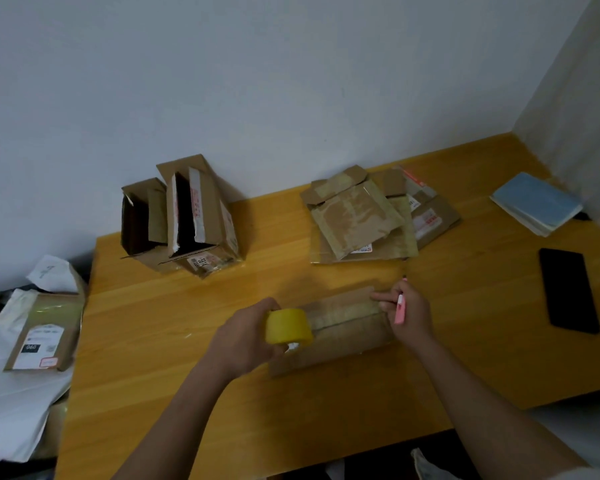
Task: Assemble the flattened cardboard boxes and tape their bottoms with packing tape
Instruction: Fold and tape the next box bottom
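Centrally, the box (340, 327) lies on the bench (187, 306), bare wood around it out to the front edge. Left hand (246, 336) grips the tape roll (288, 326) at the box's left end; right hand (407, 311) pinches a pink cutter (400, 308), fingertips touching the box's right end.

Looks like a plain room in a home, used as a makeshift packing corner. Bare pale walls (291, 81) meeting in a corner, with a wooden table (174, 341) pushed against them. Used shipping boxes (187, 216) with torn labels standing at the back, flattened ones (361, 216) stacked beside. Personal bits lying about: a dark phone (568, 289) and a blue booklet (537, 202). Off the table's left edge, white mailing bags (4, 393) and another labelled parcel (45, 334).
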Available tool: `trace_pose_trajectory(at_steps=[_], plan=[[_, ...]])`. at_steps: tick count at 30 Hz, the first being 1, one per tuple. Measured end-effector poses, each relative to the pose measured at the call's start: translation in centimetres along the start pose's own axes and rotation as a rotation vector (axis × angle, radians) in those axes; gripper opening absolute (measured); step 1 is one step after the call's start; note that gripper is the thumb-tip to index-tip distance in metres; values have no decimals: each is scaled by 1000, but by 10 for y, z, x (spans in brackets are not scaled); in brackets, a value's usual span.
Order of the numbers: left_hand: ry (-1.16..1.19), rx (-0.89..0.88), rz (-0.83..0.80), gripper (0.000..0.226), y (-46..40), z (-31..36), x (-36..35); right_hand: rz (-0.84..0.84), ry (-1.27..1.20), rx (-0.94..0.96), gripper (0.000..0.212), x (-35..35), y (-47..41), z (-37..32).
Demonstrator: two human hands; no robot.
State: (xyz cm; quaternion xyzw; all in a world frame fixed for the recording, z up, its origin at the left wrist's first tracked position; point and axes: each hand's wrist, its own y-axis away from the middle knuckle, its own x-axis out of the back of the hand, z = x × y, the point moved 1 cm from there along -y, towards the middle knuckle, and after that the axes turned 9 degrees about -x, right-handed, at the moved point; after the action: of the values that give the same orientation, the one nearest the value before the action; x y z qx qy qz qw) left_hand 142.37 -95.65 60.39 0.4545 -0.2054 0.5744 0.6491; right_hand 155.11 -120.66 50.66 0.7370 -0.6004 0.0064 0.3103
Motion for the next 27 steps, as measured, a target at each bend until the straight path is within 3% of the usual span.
trace_pose_trajectory(at_steps=[3,9,13,16,20,27], plan=[[50,-46,70,50,-2,-2,-6,37,-94,-82,36,2,1,4],[238,-68,282,78,1,-2,-17,47,-351,-272,43,7,-5,15],[375,-43,370,71,13,-13,-28,27,-312,-266,42,11,-4,16],[263,-107,295,52,15,-18,-29,8,-134,-175,38,13,-6,5],[52,-124,208,46,7,-9,-25,-18,83,-74,38,14,-9,-4],[-153,-114,178,53,-8,13,-28,16,-208,-116,32,19,-9,6]])
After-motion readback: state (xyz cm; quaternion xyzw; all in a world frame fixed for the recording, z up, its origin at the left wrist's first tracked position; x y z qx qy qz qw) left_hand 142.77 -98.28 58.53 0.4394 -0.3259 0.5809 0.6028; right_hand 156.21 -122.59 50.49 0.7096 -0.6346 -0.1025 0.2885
